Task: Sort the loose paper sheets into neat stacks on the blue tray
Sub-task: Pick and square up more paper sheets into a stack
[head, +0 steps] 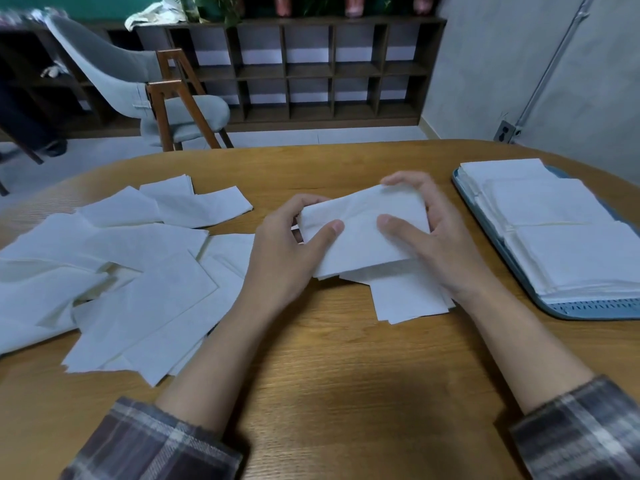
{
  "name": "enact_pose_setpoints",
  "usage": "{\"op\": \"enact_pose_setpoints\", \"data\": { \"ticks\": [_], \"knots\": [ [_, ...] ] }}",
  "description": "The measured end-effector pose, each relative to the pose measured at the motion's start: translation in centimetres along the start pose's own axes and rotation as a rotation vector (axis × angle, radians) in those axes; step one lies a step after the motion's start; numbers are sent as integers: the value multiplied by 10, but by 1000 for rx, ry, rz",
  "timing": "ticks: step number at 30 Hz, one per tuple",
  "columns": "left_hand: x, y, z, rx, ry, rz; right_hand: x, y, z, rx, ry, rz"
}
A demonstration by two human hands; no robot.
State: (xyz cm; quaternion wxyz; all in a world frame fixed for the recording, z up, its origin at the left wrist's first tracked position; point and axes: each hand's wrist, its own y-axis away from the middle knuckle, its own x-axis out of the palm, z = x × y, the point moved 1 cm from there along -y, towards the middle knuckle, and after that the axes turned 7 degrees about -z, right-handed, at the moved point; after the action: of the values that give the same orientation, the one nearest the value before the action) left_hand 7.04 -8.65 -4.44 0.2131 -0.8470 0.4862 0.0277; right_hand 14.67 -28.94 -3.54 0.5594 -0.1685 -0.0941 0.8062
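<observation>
A small bundle of white paper sheets (pixel 363 233) is held over the middle of the wooden table. My left hand (pixel 291 251) grips its left edge, thumb on top. My right hand (pixel 426 233) grips its right edge, thumb on top and fingers curled over the far corner. More white sheets (pixel 408 296) lie flat on the table under the bundle. A scattered heap of loose sheets (pixel 138 271) covers the table's left side. The blue tray (pixel 588 310) sits at the right and carries three neat white stacks (pixel 554 230).
The wooden table (pixel 346 375) has a rounded far edge. Beyond it stand a grey chair (pixel 166 109) with wooden legs and a dark cubby shelf (pixel 311 71) against the wall. Plaid sleeves cover both my forearms near the bottom edge.
</observation>
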Motion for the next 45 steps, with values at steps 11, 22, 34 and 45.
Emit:
{"op": "enact_pose_setpoints", "data": {
  "ticks": [11, 22, 34, 45],
  "knots": [
    [27, 18, 17, 543, -439, 458, -11, -11, -25, 71, 284, -236],
    [32, 21, 17, 532, -400, 418, -7, -9, -24, 154, 170, -218],
    [18, 19, 0, 195, -195, 311, -4, -9, -17, 223, 74, -194],
    [8, 10, -5, 14, 19, 84, -3, -4, -6, 150, -68, -61]
  ]
}}
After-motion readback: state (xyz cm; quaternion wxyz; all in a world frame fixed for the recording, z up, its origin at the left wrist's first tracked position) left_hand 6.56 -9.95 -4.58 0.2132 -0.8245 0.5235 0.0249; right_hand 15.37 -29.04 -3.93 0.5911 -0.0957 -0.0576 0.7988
